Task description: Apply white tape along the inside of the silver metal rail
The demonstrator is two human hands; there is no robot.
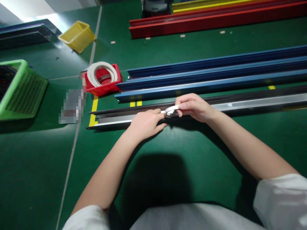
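A long black and silver metal rail [251,103] lies across the green floor in front of me. My right hand [195,107] is closed round a small roll of white tape [171,110], held on top of the rail. My left hand [146,123] rests just left of the roll, its fingers pressed down on the rail and touching the strip of white tape laid along it. A tape strip runs leftward along the rail [115,119] under my left hand.
Several blue rails [216,75] lie beyond the black one, and red and yellow rails [211,19] farther back. A red bin [103,88] with large white tape rolls [102,72] stands left of them. A green basket [21,92] and a yellow basket [78,35] are at the left.
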